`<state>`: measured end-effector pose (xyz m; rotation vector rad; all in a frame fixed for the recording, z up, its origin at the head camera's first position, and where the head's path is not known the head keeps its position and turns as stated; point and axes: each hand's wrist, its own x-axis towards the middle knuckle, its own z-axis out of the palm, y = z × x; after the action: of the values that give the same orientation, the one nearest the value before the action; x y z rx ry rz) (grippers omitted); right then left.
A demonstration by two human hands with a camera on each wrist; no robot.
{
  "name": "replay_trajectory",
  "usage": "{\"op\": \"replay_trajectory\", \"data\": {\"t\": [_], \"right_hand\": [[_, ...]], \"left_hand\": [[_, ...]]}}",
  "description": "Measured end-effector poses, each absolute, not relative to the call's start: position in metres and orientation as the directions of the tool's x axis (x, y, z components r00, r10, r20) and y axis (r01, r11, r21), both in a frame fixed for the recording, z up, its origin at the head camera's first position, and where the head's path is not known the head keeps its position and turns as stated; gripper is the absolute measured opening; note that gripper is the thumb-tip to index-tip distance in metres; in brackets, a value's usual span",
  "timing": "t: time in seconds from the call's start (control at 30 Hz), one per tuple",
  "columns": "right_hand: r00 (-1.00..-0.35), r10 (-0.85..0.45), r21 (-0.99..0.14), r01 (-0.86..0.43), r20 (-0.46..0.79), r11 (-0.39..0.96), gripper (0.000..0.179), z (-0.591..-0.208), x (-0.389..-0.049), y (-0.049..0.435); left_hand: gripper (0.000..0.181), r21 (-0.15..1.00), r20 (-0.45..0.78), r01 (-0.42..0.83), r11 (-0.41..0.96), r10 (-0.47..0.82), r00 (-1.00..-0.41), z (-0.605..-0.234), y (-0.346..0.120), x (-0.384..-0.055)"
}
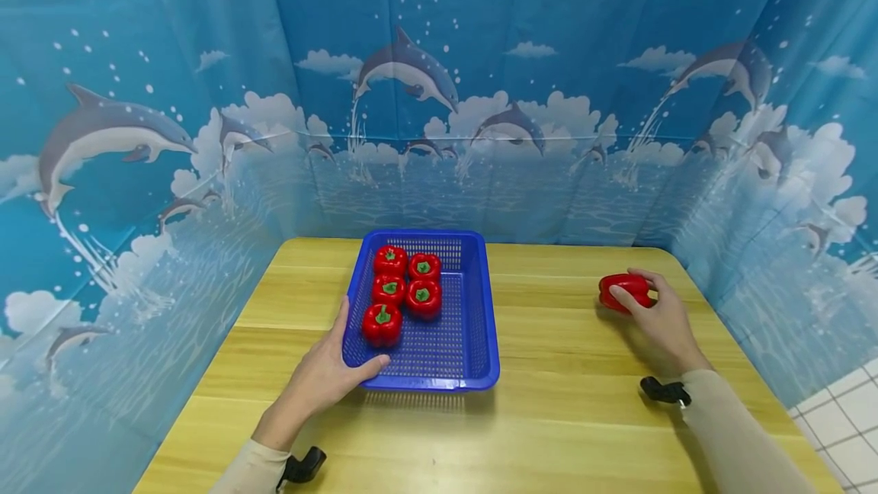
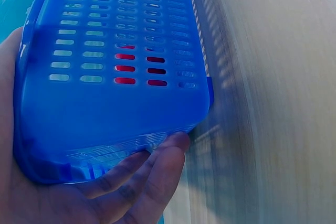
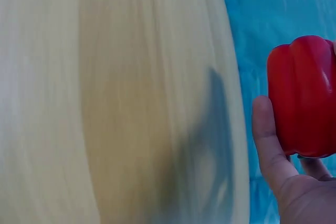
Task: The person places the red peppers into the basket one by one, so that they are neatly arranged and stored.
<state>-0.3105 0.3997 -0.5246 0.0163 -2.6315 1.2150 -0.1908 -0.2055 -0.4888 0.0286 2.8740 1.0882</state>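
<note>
My left hand (image 1: 321, 378) grips the near left corner of a blue plastic basket (image 1: 491, 326), its thumb at the near rim. In the left wrist view, the fingers (image 2: 157, 179) of that hand curl against the outside of the perforated basket wall (image 2: 110, 106). Several red bell peppers with green stems, among them a front one (image 1: 382, 325), sit in the basket's left part. Over at the right, my right hand (image 1: 664, 325) holds another red bell pepper (image 1: 620, 293) between thumb and fingers. In the right wrist view, that pepper (image 3: 302, 98) appears above the tabletop, lying sideways in the head view.
Basket and hands are over a light wooden table (image 1: 549, 433). A blue curtain (image 1: 576, 197) printed with dolphins borders its back and sides. Black wrist mounts (image 1: 664, 390) sit near both sleeves. White floor tiles (image 1: 847, 406) show at the lower right.
</note>
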Motion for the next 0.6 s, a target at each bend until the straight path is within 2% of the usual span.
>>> {"op": "replay_trajectory", "data": {"t": [0.27, 0.6], "right_hand": [[-0.984, 0.033, -0.786, -0.121, 0.177, 0.606, 0.080, -0.512, -0.306, 0.377], [-0.980, -0.070, -0.796, -0.194, 0.189, 0.573, 0.074, -0.493, -0.302, 0.344]], "left_hand": [[0.136, 0.662, -0.064, -0.013, 0.749, 0.039, -0.997, -0.489, -0.205, -0.191], [0.136, 0.657, -0.073, -0.021, 0.754, 0.035, -0.997, -0.488, -0.205, -0.191]]}}
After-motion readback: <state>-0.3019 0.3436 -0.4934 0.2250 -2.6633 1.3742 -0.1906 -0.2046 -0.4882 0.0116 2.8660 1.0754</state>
